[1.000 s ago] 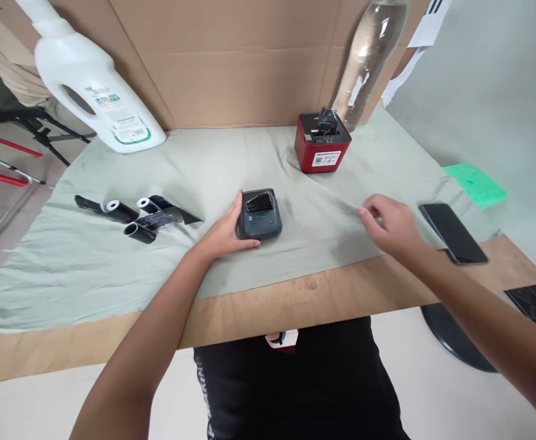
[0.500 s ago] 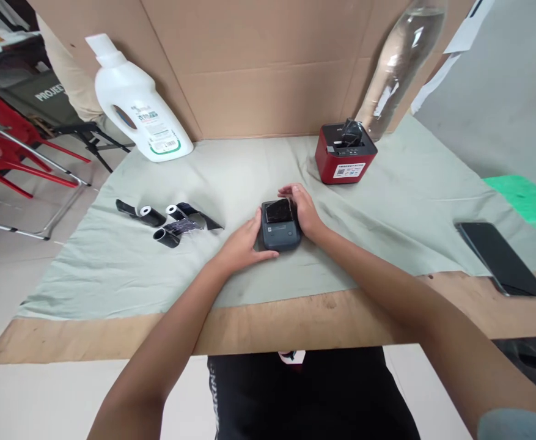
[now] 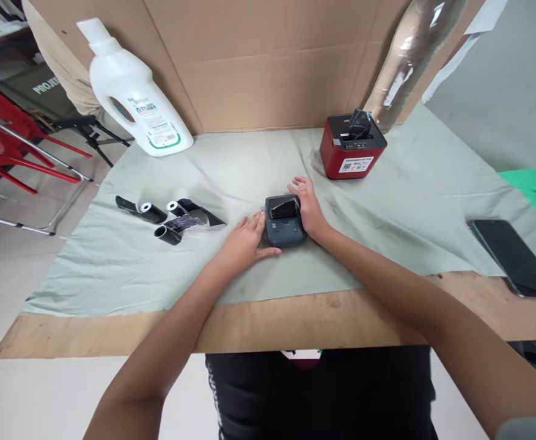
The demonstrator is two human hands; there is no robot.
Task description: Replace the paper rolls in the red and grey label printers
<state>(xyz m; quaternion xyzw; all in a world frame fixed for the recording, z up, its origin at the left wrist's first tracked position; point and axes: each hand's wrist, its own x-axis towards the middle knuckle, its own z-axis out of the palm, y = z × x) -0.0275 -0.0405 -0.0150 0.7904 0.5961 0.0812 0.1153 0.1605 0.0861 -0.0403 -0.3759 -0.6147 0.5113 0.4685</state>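
Observation:
A small dark grey label printer (image 3: 285,221) sits on the pale green cloth (image 3: 231,177) near the middle of the table. My left hand (image 3: 244,239) lies against its left side, fingers stretched and the thumb along its front edge. My right hand (image 3: 308,208) rests along its right side, fingers extended toward the back. Both hands cradle the printer between them. Black film shows in the printer's top opening.
Several black rolls (image 3: 169,217) lie to the left. A white detergent bottle (image 3: 132,96) stands at the back left, a red printer (image 3: 352,146) and a clear bottle (image 3: 409,58) at the back right. A black phone (image 3: 515,256) lies at the right edge. Cardboard (image 3: 268,61) walls the back.
My right hand came from the right, near the phone, to the printer's right side, then its fingers spread off the top. The left hand has stayed at the printer's left side.

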